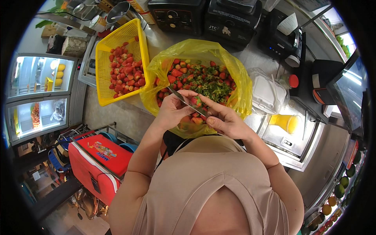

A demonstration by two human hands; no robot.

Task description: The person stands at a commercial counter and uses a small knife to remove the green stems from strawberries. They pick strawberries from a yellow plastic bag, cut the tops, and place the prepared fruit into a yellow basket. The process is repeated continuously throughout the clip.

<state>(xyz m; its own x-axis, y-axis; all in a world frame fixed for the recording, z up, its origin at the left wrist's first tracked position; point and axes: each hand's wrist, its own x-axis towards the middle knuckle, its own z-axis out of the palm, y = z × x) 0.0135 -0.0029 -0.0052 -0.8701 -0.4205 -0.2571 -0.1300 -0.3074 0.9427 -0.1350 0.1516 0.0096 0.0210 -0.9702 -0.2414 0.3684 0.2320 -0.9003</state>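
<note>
Before me, my left hand [173,109] grips a strawberry [196,100] whose green leaves face my right hand [224,119]. My right hand is closed on a knife [188,103]; its blade slants up to the left, across my left fingers, and the handle is hidden. Both hands are over the near part of an open yellow plastic bag [243,73]. Inside the bag lie many strawberries [176,72] and a heap of cut green strawberry leaves [214,88]. To the left, a yellow plastic basket [101,69] holds strawberries without leaves [124,73].
Black blender bases [176,17] stand behind the bag. At right are a white foam container [265,92], a red-lidded jar [292,81] and a plastic cup of yellow liquid [286,123]. A steel pot [119,13] stands behind the basket, and a red cooler box [94,167] is at lower left.
</note>
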